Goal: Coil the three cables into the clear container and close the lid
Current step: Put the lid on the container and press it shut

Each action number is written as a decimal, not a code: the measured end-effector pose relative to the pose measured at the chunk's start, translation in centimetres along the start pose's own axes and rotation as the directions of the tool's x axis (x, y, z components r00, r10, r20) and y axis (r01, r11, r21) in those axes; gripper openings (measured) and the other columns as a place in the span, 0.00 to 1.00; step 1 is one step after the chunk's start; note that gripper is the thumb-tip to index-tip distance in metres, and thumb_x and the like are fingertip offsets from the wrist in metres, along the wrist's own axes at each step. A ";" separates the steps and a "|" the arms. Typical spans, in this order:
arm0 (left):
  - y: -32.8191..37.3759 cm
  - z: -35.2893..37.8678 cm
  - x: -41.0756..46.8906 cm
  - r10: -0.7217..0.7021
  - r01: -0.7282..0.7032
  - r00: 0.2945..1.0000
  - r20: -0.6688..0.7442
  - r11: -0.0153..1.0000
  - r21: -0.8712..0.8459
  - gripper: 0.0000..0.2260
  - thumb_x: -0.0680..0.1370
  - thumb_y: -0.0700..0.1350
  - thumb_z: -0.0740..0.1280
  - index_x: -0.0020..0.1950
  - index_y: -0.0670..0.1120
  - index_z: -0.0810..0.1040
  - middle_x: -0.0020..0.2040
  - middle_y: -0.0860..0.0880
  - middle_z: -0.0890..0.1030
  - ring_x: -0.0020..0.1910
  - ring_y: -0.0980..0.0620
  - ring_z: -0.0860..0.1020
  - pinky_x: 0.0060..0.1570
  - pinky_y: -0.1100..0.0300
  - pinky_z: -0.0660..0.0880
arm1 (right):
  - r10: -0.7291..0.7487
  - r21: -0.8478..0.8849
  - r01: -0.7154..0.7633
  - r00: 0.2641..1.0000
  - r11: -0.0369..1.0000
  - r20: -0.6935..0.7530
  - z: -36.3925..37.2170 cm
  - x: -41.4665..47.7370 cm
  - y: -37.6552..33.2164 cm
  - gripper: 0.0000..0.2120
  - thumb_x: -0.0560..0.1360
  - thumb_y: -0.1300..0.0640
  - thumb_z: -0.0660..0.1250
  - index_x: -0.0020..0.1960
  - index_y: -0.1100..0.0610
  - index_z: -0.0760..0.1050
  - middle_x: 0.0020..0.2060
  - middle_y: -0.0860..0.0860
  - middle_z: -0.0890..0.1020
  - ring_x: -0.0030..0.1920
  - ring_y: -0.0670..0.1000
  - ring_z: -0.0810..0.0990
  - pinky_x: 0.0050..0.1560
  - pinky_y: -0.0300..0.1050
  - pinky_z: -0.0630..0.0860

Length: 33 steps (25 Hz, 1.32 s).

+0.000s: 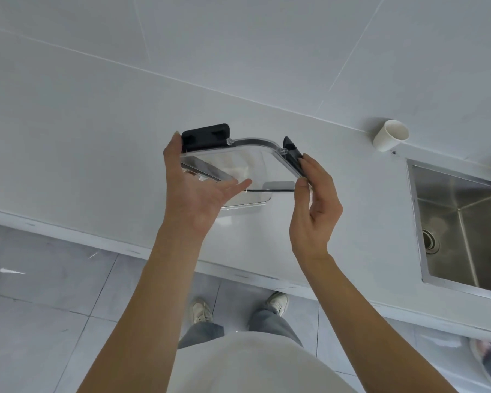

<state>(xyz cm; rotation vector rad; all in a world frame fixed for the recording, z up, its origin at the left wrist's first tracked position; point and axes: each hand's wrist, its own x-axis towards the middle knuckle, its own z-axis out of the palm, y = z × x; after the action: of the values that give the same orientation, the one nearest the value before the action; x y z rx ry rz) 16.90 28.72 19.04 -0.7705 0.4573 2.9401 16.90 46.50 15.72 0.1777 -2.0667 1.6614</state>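
A clear lid (255, 157) with black latches on its left and right edges is held tilted just above the clear container (247, 201), which stands on the white counter (97, 154). My left hand (193, 188) is at the lid's left edge, thumb up beside the left black latch (206, 136) and fingers stretched straight beneath the lid. My right hand (313, 199) pinches the right black latch (292, 154) between thumb and fingertips. Something pale shows blurred through the lid; I cannot make out cables.
A white paper cup (390, 135) lies tipped against the wall at the back right. A steel sink (462, 222) is sunk into the counter on the right. The counter's front edge runs below my forearms, with grey floor tiles beneath.
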 end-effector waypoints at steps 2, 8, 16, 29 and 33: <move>0.8 -0.3 -0.4 0.021 -0.020 0.997 0.073 1.000 -0.012 0.41 0.64 0.56 0.75 0.74 0.45 0.66 0.60 0.45 0.70 0.46 0.39 0.79 0.55 0.34 0.73 | -0.006 0.001 0.006 1.000 1.000 -0.006 0.8 -0.3 -0.5 0.13 0.79 0.67 0.61 0.60 0.59 0.78 0.61 0.57 0.81 0.65 0.55 0.78 0.68 0.50 0.72; 2.6 -2.0 -1.3 0.051 -0.069 0.970 0.236 0.995 0.066 0.21 0.71 0.52 0.68 0.58 0.42 0.72 0.60 0.38 0.74 0.58 0.35 0.77 0.58 0.36 0.73 | 0.081 0.084 -0.074 0.994 0.994 -0.080 3.0 -1.8 -2.1 0.14 0.80 0.65 0.59 0.61 0.53 0.78 0.60 0.57 0.81 0.66 0.57 0.77 0.69 0.62 0.70; 4.1 -3.0 -2.0 0.106 -0.139 0.956 0.272 0.985 0.105 0.13 0.76 0.41 0.56 0.56 0.38 0.73 0.62 0.35 0.72 0.58 0.33 0.78 0.58 0.27 0.69 | 0.152 0.152 -0.133 0.981 0.979 -0.119 4.5 -2.9 -3.6 0.12 0.80 0.68 0.59 0.58 0.60 0.78 0.56 0.57 0.81 0.61 0.56 0.79 0.62 0.47 0.76; 4.5 -5.3 0.0 -0.017 -0.007 0.958 0.285 0.997 0.082 0.24 0.60 0.38 0.68 0.53 0.45 0.66 0.72 0.30 0.66 0.67 0.27 0.70 0.59 0.27 0.67 | 0.342 -0.150 -0.338 0.940 0.929 0.004 3.3 2.1 -0.2 0.14 0.78 0.62 0.63 0.61 0.49 0.74 0.61 0.46 0.76 0.62 0.41 0.74 0.65 0.44 0.72; 4.1 -5.7 1.1 -0.047 0.020 0.954 0.297 0.996 0.092 0.16 0.62 0.38 0.65 0.46 0.47 0.64 0.72 0.29 0.65 0.69 0.26 0.67 0.64 0.25 0.60 | 0.473 -0.281 -0.426 0.871 0.860 0.129 2.4 5.1 2.2 0.23 0.78 0.60 0.65 0.72 0.52 0.67 0.68 0.47 0.73 0.68 0.48 0.71 0.61 0.39 0.69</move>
<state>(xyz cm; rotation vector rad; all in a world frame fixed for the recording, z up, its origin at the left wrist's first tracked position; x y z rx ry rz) 18.07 23.02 14.86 -0.3103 0.5364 2.9097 10.90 45.78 15.68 -0.2631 -2.5946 1.6708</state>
